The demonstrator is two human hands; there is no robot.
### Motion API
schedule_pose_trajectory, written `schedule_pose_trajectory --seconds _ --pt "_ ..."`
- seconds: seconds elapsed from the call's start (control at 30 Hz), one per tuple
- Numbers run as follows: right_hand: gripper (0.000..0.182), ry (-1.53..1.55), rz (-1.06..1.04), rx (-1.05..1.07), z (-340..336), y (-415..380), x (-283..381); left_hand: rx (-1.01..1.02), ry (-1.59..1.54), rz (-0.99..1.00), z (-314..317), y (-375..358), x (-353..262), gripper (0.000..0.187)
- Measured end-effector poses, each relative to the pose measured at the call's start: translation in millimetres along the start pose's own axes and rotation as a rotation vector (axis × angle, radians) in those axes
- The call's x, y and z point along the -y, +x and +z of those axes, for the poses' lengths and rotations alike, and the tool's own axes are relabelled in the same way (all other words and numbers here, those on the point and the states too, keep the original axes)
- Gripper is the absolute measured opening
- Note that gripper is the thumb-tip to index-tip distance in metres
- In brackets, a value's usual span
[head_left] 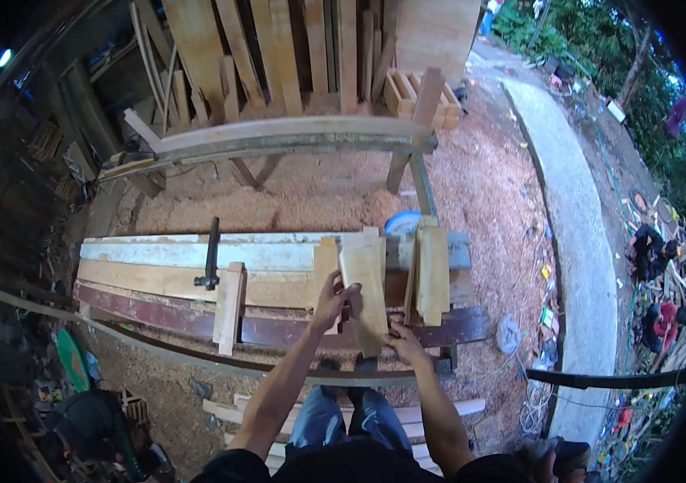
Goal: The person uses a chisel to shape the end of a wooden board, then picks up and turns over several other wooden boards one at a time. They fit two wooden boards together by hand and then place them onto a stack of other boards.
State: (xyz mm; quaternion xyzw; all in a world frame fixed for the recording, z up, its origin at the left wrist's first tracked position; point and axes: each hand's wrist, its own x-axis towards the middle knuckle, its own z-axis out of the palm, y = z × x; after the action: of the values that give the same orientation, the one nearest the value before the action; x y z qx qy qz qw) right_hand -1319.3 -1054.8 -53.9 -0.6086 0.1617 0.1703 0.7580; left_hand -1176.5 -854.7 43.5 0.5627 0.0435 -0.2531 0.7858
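A short, light wooden board (365,278) is tilted over the workbench in front of me. My left hand (333,303) is closed on its left edge, with the thumb over the face. At the lower right corner of that board, my right hand (404,344) pinches the edge; some of its fingers are hidden. Just left of the held board, another pale wood piece (324,262) lies on the bench. Close above my right hand is a stack of short boards (433,274). Farther left, a narrow wood piece (230,310) lies crosswise on the bench planks.
A black bar clamp (212,253) lies across the bench planks (150,278). Beyond stands a wooden rail frame (278,138), with tall boards (283,56) leaning behind it. Sawdust covers the ground. Long strips (456,408) lie by my feet. A person (101,431) is at lower left; others are far right.
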Motion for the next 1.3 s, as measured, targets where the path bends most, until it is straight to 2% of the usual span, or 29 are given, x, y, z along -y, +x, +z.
schedule_pose_trajectory --seconds 0.1,0.17,0.23,0.27,0.3,0.37,0.43,0.5,0.57,0.63,0.7,0.77,0.8,0.83,0.9,0.97,1.07,1.13,1.23,1.3 --pt "0.06 -0.009 0.012 -0.069 12 -14 31 0.022 0.03 0.14 -4 0 -38 0.055" --pt "0.065 0.025 -0.03 -0.053 19 -16 52 0.01 -0.002 0.125 -6 -8 -60 0.056" --pt "0.056 0.196 0.132 -0.221 29 -21 64 -0.024 -0.128 0.204 -9 -10 -62 0.054" --pt "0.054 0.306 0.099 -0.216 35 -27 70 0.004 -0.087 0.309 -19 4 -51 0.064" --pt "0.054 0.31 0.088 -0.221 41 -28 73 0.015 -0.083 0.313 -20 0 -57 0.064" --pt "0.051 0.151 -0.035 -0.129 42 -35 79 0.001 -0.09 0.372 -12 -11 -77 0.071" --pt "0.046 0.123 -0.048 -0.233 46 -40 90 0.081 -0.108 0.342 -17 -14 -87 0.076" --pt "0.049 0.169 -0.033 -0.394 51 -48 110 -0.012 -0.111 0.4 -27 3 -80 0.077" --pt "0.047 0.072 -0.071 -0.444 44 -47 112 -0.049 -0.132 0.323 -35 10 -75 0.063" --pt "0.045 -0.255 -0.186 -0.567 58 -67 144 -0.071 -0.178 0.299 -57 26 -49 0.05" --pt "0.039 -0.318 -0.257 -0.608 35 -58 126 -0.076 -0.345 0.136 -73 36 -34 0.032" --pt "0.037 -0.288 -0.301 -0.629 19 -70 117 -0.1 -0.345 0.003 -59 22 -38 0.02" --pt "0.034 -0.276 -0.345 -0.603 11 -74 110 -0.033 -0.3 0.019 -60 23 -32 0.017" --pt "0.034 -0.262 -0.331 -0.609 2 -80 102 -0.035 -0.288 0.003 -58 26 -22 0.017" --pt "0.031 -0.225 -0.376 -0.613 -28 -89 92 0.012 -0.126 -0.035 -50 28 -11 0.03" --pt "0.027 -0.15 -0.315 -0.608 -53 -105 102 0.018 -0.086 -0.028 -13 10 -21 0.028" --pt "0.025 -0.044 -0.322 -0.699 -115 -113 83 0.194 0.114 -0.057 22 7 -7 0.026" --pt "0.023 0.236 -0.305 -0.62 -166 -110 70 0.187 0.151 -0.057 48 11 15 0.026" --pt "0.02 0.378 -0.241 -0.502 -244 -109 71 0.113 0.212 -0.029 109 11 47 0.034" --pt "0.021 0.363 -0.174 -0.494 -295 -106 84 0.059 0.219 -0.097 164 1 52 0.045"
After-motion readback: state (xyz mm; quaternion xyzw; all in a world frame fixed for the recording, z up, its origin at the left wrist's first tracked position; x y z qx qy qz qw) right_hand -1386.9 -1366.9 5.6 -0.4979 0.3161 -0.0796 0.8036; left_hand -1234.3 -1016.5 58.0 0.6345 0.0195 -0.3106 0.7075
